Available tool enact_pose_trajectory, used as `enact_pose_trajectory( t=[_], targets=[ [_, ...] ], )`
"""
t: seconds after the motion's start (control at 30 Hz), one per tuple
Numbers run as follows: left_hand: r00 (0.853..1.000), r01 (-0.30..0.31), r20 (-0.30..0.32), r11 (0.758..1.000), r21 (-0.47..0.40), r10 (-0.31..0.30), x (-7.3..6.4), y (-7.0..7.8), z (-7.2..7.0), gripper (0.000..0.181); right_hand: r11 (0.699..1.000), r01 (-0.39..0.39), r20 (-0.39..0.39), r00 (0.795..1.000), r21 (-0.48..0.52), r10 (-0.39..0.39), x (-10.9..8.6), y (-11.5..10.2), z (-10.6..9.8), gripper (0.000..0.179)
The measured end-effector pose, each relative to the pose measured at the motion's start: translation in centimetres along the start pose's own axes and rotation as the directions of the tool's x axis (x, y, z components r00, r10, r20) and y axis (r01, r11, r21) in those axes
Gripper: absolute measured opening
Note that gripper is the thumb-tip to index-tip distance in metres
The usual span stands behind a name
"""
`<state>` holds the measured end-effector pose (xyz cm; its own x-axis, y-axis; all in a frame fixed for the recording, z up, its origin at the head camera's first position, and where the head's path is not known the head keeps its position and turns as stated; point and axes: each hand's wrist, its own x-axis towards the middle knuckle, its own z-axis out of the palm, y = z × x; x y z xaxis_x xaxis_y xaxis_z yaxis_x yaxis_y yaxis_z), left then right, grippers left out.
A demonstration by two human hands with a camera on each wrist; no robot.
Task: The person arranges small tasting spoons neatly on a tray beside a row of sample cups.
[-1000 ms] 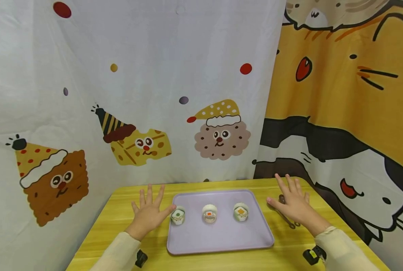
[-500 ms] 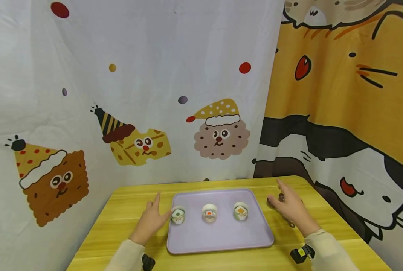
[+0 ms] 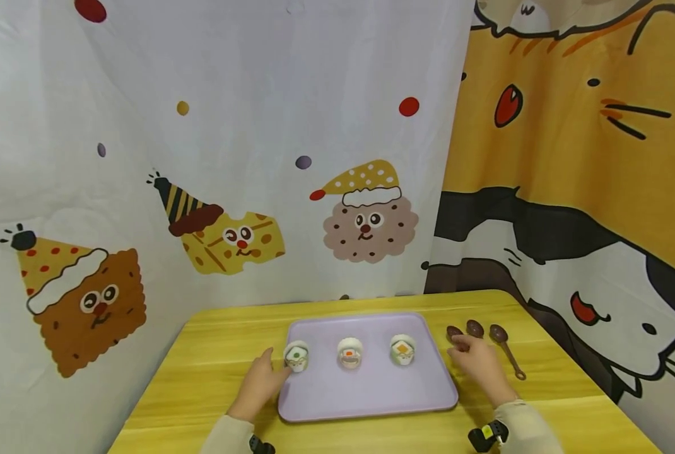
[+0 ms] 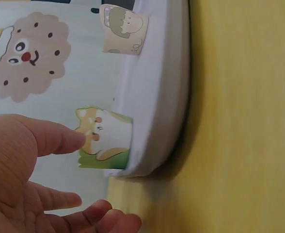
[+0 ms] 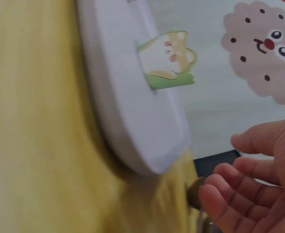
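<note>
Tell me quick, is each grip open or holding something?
Left grip: open, next to a cup, holding nothing.
Right grip: open, by the spoons, holding nothing.

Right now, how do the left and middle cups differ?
The left cup has a dog-like print on green; the middle cup has a cartoon face on beige. The left cup shows a green spot inside, the middle cup an orange one. The left cup is nearer the left hand than the middle cup. Both stand upright on the tray.

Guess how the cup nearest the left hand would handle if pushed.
The cup is probably light, looking small beside the left hand. It might tip, since it narrows toward its base, or slide, since the tray looks smooth.
</note>
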<state>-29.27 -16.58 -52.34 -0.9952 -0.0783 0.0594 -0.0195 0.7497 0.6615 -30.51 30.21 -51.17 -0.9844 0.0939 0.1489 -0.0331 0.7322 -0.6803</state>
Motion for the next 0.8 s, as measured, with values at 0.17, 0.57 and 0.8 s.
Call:
enact_pose_trajectory(
  t=[0.17,0.57,0.8],
  targets=[
    [1.0,0.029,-0.005,1.0,0.002,-0.029,-0.3,-0.6,0.4,0.065,0.997,-0.062,0.024,0.998,0.036,0.061,-0.3,0.6,2.0,0.038],
    [0.998,-0.04,-0.042,0.995,-0.086,0.037,-0.5,-1.2,2.1,0.03,0.997,-0.061,0.019,0.998,0.037,0.06,-0.3,2.2,3.9,0.026],
    [0.999,0.004,-0.038,0.994,-0.11,-0.009,-0.5,-1.5,2.1,0.038,0.996,-0.064,0.014,0.998,0.059,0.063,-0.2,2.5,4.1,0.023]
  ],
)
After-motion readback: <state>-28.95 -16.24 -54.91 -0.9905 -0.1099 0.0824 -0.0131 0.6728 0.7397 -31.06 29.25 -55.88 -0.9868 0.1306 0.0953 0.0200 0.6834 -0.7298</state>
